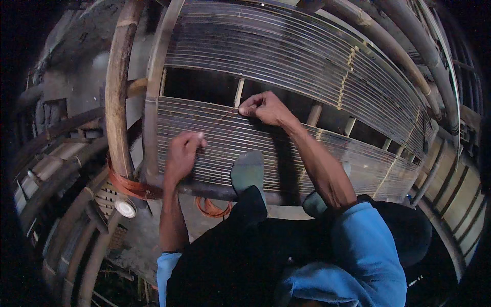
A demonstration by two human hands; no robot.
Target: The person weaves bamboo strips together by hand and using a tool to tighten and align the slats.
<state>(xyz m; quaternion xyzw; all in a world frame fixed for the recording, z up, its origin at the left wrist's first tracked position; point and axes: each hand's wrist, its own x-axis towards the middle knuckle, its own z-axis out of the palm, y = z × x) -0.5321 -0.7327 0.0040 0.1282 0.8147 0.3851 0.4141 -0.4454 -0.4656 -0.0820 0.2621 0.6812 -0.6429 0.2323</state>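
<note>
In front of me lies a panel of thin parallel bamboo slats [220,148], with its lower part split from its upper part [245,46] by a dark gap. My right hand [268,108] is at the lower part's top edge, beside a pale crosspiece [239,92]. Its fingertips pinch a thin reddish-brown strand [228,113], which slants down and left over the slats. My left hand [183,153] hovers over the left end of the lower slats. Its fingers are curled with the thumb against them; whether they grip anything is too small to see.
A thick bamboo post [118,92] rises at the left, with an orange-brown coil of strip [128,185] around its base. A second coil [212,207] lies on the floor under the panel. A white round object [125,207] is nearby. My grey-green-covered foot [247,171] rests on the slats.
</note>
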